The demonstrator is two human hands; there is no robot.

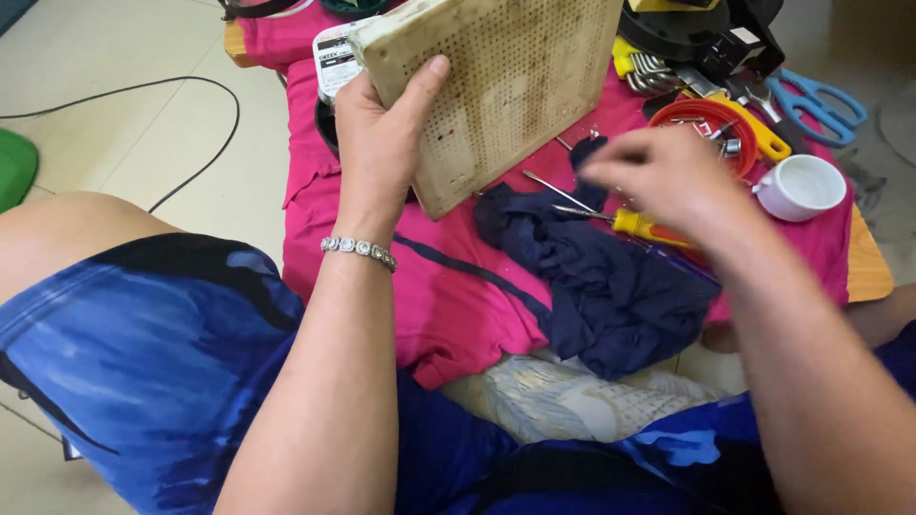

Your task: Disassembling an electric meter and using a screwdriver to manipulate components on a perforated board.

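The left hand (386, 124) rises from the lower centre of the frame to the upper middle, forearm upright, a bracelet (359, 248) at the wrist. The right hand (658, 172) comes in from the lower right, forearm slanting up and left; it is blurred, at right of centre.

A pink cloth (458, 305) covers a low wooden table (866, 267) on a pale tiled floor (124, 57), where a black cable (191, 95) runs at upper left. Scissors (816, 100), a white cup (803, 186) and a red dish (711, 124) sit at upper right.

The left hand clasps the left edge of a perforated cream panel (506, 86), thumb pressed on its face, holding it tilted at top centre. The right hand hovers above a navy rag (611, 277) and a yellow screwdriver (644, 227); whether its fingers are spread or closed I cannot tell.
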